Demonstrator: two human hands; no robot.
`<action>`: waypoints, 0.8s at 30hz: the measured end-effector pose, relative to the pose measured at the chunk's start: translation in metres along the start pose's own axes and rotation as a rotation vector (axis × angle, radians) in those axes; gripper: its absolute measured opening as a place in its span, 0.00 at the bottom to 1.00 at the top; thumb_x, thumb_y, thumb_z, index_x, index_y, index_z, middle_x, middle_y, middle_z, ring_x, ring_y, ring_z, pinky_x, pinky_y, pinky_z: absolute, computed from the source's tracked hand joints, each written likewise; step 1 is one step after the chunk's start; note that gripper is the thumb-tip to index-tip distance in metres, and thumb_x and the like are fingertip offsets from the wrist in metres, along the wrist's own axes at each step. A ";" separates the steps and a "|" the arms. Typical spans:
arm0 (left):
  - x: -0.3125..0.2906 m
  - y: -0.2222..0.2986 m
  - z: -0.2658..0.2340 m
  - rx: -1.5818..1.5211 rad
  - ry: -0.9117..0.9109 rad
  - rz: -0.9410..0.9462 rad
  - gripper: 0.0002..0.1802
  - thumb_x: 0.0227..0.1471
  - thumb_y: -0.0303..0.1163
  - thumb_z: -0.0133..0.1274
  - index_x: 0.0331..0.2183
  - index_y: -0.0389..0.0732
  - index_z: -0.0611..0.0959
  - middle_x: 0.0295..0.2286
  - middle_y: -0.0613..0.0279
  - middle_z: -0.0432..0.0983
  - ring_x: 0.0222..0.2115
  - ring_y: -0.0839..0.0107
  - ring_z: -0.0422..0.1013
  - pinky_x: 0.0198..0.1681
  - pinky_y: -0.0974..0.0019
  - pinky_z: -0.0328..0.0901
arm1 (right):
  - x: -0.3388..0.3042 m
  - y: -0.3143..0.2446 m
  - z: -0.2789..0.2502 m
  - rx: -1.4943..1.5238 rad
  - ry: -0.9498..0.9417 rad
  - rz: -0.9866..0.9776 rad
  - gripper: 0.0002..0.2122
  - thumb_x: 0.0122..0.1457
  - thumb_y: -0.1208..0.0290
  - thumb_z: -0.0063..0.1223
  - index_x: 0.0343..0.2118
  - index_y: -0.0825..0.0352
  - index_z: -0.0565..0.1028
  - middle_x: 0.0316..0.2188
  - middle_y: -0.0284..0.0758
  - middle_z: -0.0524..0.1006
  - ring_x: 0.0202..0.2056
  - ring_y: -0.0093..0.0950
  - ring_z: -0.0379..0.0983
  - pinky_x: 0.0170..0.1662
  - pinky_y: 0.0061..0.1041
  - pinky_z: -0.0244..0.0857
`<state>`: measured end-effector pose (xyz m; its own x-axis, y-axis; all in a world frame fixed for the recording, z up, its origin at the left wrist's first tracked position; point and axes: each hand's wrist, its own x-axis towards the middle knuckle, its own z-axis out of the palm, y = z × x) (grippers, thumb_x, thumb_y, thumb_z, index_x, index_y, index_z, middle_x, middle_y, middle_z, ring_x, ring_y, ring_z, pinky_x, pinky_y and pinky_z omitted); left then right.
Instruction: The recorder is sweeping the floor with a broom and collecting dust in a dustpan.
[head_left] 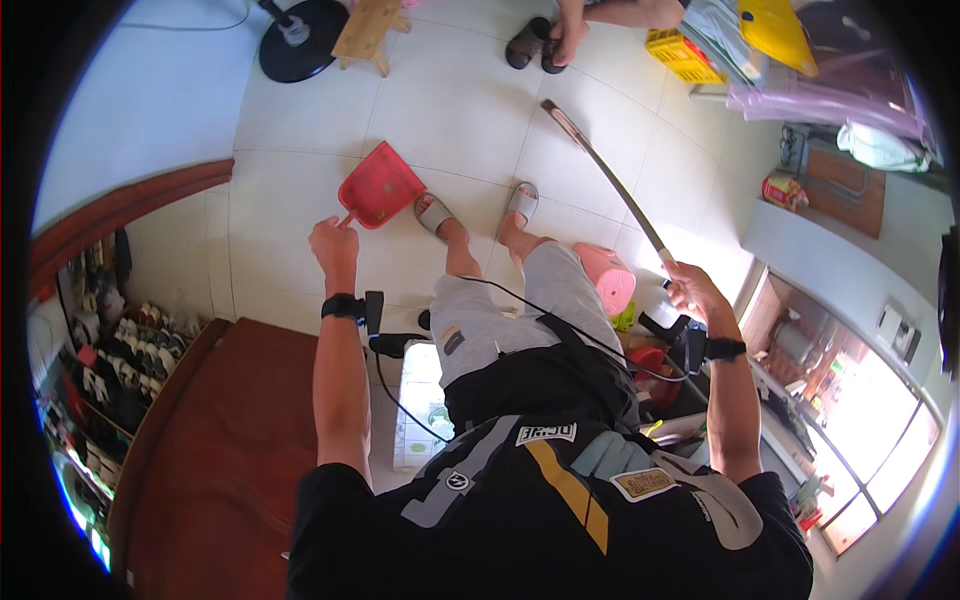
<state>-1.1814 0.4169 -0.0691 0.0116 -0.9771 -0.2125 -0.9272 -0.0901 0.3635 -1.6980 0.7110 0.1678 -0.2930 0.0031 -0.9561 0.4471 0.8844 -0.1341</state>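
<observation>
My left hand (pixel 334 245) is closed around the short handle of a red dustpan (pixel 380 190). The pan is held out over the tiled floor, just left of my left foot, and its scoop looks bare apart from dark specks. In my right hand (pixel 695 290) is the end of a long-handled broom (pixel 625 195). Its grey handle slants away to the far left, and the narrow dark head lies over the floor ahead of my right foot. Both wrists wear black straps with small devices and a cable.
Another person's hand (pixel 570 40) hangs beside dark shoes (pixel 527 45) at the far side. A wooden stool (pixel 368 35) and round black base (pixel 303 42) stand far left. A pink bin (pixel 606 277) is by my right leg; a yellow crate (pixel 683 57) sits far right; shoe shelves (pixel 140 350) line the left.
</observation>
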 end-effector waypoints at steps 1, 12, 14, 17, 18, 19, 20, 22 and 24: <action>0.007 0.013 0.004 0.000 -0.009 0.017 0.16 0.44 0.24 0.52 0.37 0.33 0.87 0.27 0.38 0.80 0.28 0.46 0.79 0.36 0.54 0.74 | 0.012 0.006 -0.002 0.017 0.007 0.005 0.10 0.64 0.61 0.55 0.38 0.60 0.70 0.18 0.25 0.65 0.14 0.14 0.59 0.14 0.15 0.50; 0.026 0.085 0.051 0.022 -0.124 0.188 0.10 0.41 0.23 0.51 0.27 0.37 0.86 0.24 0.40 0.78 0.29 0.39 0.75 0.34 0.46 0.70 | -0.004 0.071 0.084 -0.094 -0.317 -0.048 0.07 0.56 0.76 0.55 0.36 0.66 0.70 0.18 0.26 0.66 0.14 0.15 0.62 0.13 0.18 0.53; 0.033 0.069 0.052 0.055 -0.183 0.123 0.12 0.41 0.25 0.52 0.30 0.38 0.87 0.26 0.43 0.80 0.31 0.43 0.77 0.38 0.49 0.72 | -0.002 0.075 0.081 0.147 -0.502 -0.028 0.07 0.57 0.76 0.55 0.36 0.66 0.69 0.18 0.24 0.65 0.14 0.12 0.60 0.13 0.15 0.51; 0.033 0.081 0.048 0.080 -0.258 0.162 0.18 0.46 0.24 0.51 0.41 0.35 0.86 0.31 0.40 0.81 0.27 0.53 0.81 0.36 0.57 0.75 | 0.002 0.091 0.062 0.365 -0.594 0.071 0.07 0.57 0.76 0.55 0.37 0.65 0.70 0.18 0.23 0.65 0.14 0.11 0.60 0.13 0.13 0.50; 0.026 0.091 0.047 0.039 -0.259 0.165 0.19 0.47 0.24 0.50 0.42 0.33 0.85 0.30 0.40 0.82 0.25 0.55 0.81 0.33 0.59 0.75 | -0.004 0.097 0.050 0.364 -0.587 0.046 0.07 0.57 0.75 0.55 0.37 0.65 0.71 0.18 0.23 0.65 0.15 0.11 0.60 0.13 0.13 0.49; 0.019 0.101 0.048 -0.002 -0.261 0.166 0.19 0.48 0.23 0.49 0.43 0.31 0.84 0.29 0.39 0.82 0.23 0.57 0.81 0.31 0.60 0.76 | -0.011 0.102 0.036 0.394 -0.572 0.045 0.07 0.57 0.75 0.55 0.37 0.65 0.71 0.18 0.23 0.65 0.15 0.11 0.60 0.13 0.13 0.49; 0.010 0.110 0.046 0.001 -0.273 0.186 0.19 0.48 0.23 0.49 0.43 0.31 0.84 0.29 0.39 0.82 0.23 0.57 0.81 0.31 0.60 0.76 | -0.016 0.106 0.023 0.388 -0.534 0.009 0.07 0.56 0.75 0.56 0.37 0.65 0.72 0.18 0.23 0.65 0.14 0.12 0.60 0.13 0.13 0.48; -0.009 0.132 0.050 -0.074 -0.279 0.133 0.19 0.50 0.22 0.48 0.44 0.29 0.83 0.28 0.39 0.82 0.21 0.56 0.80 0.26 0.62 0.75 | -0.018 0.126 -0.005 0.357 -0.424 -0.047 0.08 0.56 0.75 0.57 0.38 0.66 0.74 0.18 0.24 0.67 0.14 0.12 0.61 0.14 0.13 0.47; -0.023 0.152 0.056 -0.069 -0.289 0.167 0.19 0.50 0.22 0.48 0.44 0.29 0.84 0.28 0.39 0.81 0.21 0.56 0.80 0.25 0.63 0.75 | -0.026 0.140 -0.038 0.380 -0.317 -0.046 0.08 0.56 0.74 0.57 0.39 0.67 0.74 0.19 0.25 0.67 0.14 0.12 0.61 0.14 0.13 0.48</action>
<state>-1.3437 0.4365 -0.0596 -0.2538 -0.8853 -0.3896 -0.8796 0.0438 0.4736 -1.6598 0.8521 0.1834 -0.0752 -0.2262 -0.9712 0.7331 0.6477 -0.2076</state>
